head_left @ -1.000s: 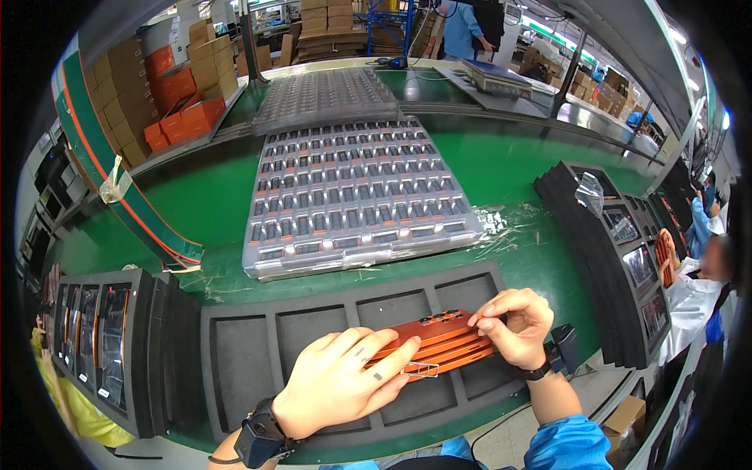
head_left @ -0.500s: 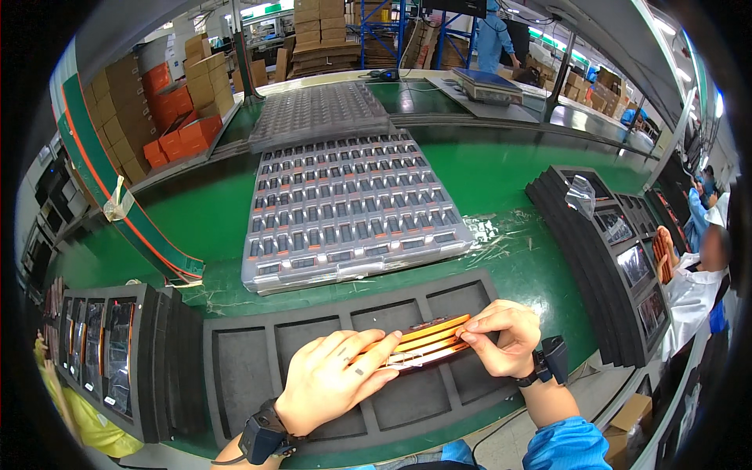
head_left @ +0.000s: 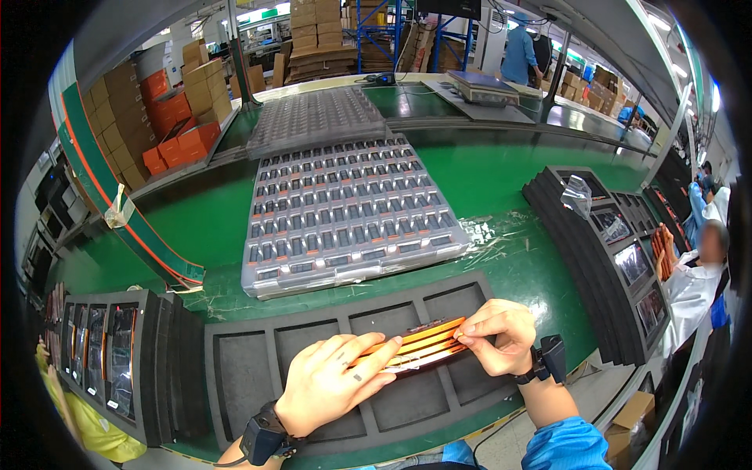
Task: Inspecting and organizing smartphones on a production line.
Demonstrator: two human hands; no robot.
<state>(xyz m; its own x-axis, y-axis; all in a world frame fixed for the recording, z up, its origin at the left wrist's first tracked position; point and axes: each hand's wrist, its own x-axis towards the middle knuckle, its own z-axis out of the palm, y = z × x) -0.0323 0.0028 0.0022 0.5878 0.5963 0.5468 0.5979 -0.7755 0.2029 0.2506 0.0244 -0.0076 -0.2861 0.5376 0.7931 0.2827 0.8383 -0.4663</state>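
Observation:
Between my two hands is a small stack of thin flat panels point(head_left: 432, 335) with bright orange edges, held edge-up and tilted, its right end higher. My left hand point(head_left: 333, 384) is closed around the left end, fingers over the top and thumb below. My right hand point(head_left: 501, 337) pinches the right end between thumb and fingertips. Directly beneath lies a black foam tray point(head_left: 276, 372) with several rectangular recesses; my hands and the panels hide part of it.
Beyond the foam tray is a clear plastic tray point(head_left: 333, 277) with rows of small dark parts. Stacked black foam trays stand left point(head_left: 163, 376) and right point(head_left: 560, 262). At right, a co-worker in white point(head_left: 689, 294) holds orange-edged pieces. A scale point(head_left: 484, 88) sits at the back.
My hands keep the same hold on the panels, which have shifted only slightly. The person in blue at the back has moved to the right.

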